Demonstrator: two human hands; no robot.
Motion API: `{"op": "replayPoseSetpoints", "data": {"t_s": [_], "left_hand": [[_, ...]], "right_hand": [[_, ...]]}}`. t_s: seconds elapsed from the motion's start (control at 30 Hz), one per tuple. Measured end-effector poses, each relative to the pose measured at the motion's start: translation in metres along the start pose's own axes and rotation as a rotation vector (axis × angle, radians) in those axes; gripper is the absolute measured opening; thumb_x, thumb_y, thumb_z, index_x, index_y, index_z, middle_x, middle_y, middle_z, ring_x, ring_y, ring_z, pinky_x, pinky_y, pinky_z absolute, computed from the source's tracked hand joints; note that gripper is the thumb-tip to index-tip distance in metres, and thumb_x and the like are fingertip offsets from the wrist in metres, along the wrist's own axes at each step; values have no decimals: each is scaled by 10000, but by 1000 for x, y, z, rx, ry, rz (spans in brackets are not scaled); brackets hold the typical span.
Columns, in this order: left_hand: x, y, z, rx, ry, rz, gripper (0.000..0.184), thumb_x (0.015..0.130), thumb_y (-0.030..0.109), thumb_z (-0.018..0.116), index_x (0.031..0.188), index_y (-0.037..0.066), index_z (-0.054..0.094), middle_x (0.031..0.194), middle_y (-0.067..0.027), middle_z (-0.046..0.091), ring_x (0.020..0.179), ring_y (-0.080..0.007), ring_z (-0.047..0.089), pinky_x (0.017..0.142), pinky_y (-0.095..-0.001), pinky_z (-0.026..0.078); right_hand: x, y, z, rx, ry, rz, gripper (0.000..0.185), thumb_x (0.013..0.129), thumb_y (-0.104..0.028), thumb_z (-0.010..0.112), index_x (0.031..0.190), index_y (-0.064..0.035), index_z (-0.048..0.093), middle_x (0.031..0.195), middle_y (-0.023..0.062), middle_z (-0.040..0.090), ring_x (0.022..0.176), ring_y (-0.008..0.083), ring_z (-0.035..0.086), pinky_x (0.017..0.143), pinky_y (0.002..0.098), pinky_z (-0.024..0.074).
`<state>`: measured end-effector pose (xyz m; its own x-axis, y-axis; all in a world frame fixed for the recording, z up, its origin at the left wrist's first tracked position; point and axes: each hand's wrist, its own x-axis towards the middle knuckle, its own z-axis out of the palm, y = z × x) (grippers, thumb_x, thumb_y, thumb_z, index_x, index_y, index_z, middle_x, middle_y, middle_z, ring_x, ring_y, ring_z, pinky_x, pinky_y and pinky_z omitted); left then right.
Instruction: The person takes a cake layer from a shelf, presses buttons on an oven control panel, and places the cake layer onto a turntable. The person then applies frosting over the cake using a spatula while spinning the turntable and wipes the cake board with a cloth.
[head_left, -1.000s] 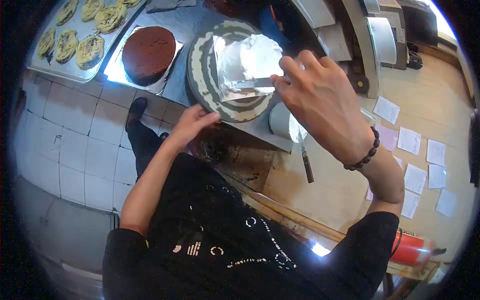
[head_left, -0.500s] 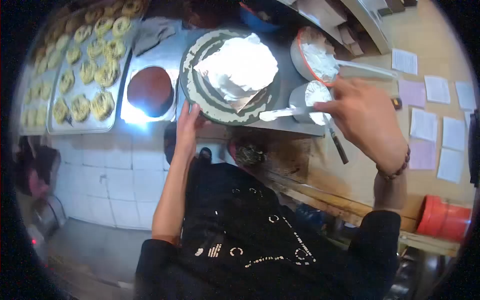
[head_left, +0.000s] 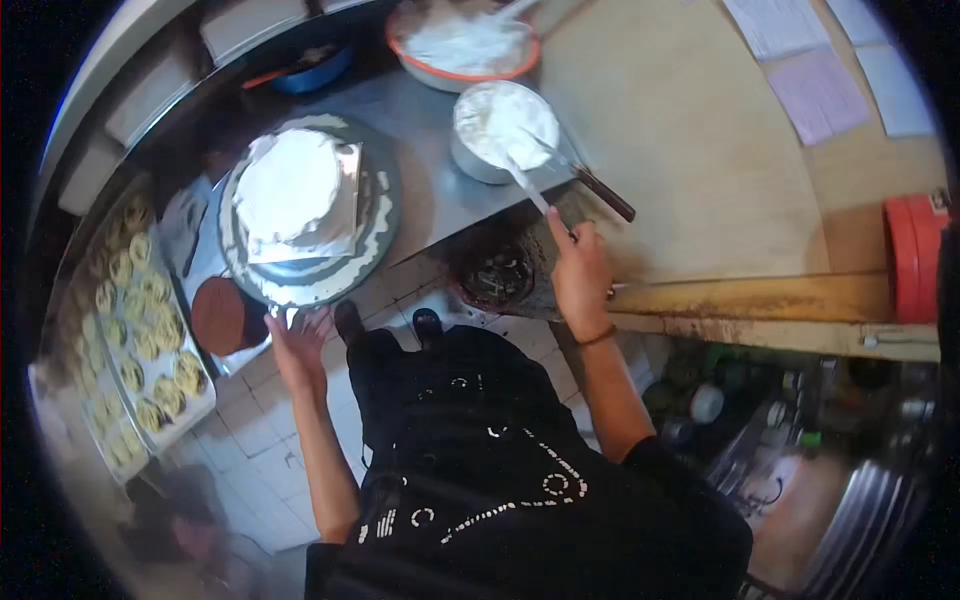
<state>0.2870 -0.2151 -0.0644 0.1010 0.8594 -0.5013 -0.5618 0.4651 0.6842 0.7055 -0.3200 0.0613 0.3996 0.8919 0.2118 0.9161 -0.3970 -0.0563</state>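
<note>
Head view: you look to be at the cream-loading step. Right hand (head_left: 582, 280) closed round the spatula (head_left: 530, 188), blade over the 5 o'clock rim of the pot (head_left: 467, 150), itself at 12 o'clock. Next move likely calls for a clean lift past the second tool (head_left: 605, 193) at the pot's 4 o'clock. Left hand (head_left: 299, 350) spread, nothing held, at 6 o'clock of the turntable (head_left: 384, 190); contact unclear. White cake (head_left: 288, 190) sits on that, at 10 o'clock.

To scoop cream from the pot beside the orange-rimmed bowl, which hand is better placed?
Probably the right hand: it holds the spatula at the pot; the left hand is near the turntable.
</note>
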Motion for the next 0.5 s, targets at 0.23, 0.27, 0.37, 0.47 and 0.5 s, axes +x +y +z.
{"op": "replayPoseSetpoints", "data": {"t_s": [0.23, 0.27, 0.37, 0.47, 0.5], "left_hand": [[18, 25, 5, 186, 76, 196, 480, 1067, 431, 593, 1404, 92, 549, 1354, -53, 609, 1177, -226, 591, 1019, -450, 471], [16, 26, 8, 179, 86, 197, 467, 1070, 420, 590, 1403, 95, 548, 1344, -49, 611, 1161, -221, 595, 1010, -446, 478], [3, 22, 25, 168, 95, 199, 430, 1078, 382, 584, 1402, 103, 545, 1313, -40, 617, 1132, -207, 603, 983, -436, 494], [-8, 17, 35, 174, 74, 209, 406, 1080, 342, 586, 1402, 98, 546, 1288, -42, 619, 1136, -200, 608, 962, -428, 508], [-10, 12, 36, 171, 65, 211, 404, 1081, 339, 587, 1399, 93, 548, 1286, -45, 621, 1134, -200, 614, 956, -423, 514]], "right_hand": [[-8, 27, -100, -60, 13, 77, 411, 955, -119, 640, 1326, -277, 724, 984, 106, 682, 780, 362, 690, 680, 502, 557], [3, 30, -92, -84, 34, 69, 375, 961, -144, 637, 1297, -275, 737, 939, 108, 689, 764, 363, 694, 670, 505, 560], [40, 39, -68, -143, 51, 20, 281, 969, -210, 634, 1206, -253, 778, 848, 115, 714, 748, 371, 701, 672, 508, 565], [78, 42, -60, -135, -63, -67, 245, 961, -250, 631, 1120, -204, 813, 867, 130, 746, 794, 391, 703, 727, 497, 569], [92, 44, -65, -116, -130, -84, 250, 957, -259, 625, 1103, -192, 817, 890, 137, 753, 802, 394, 706, 737, 493, 574]]}}
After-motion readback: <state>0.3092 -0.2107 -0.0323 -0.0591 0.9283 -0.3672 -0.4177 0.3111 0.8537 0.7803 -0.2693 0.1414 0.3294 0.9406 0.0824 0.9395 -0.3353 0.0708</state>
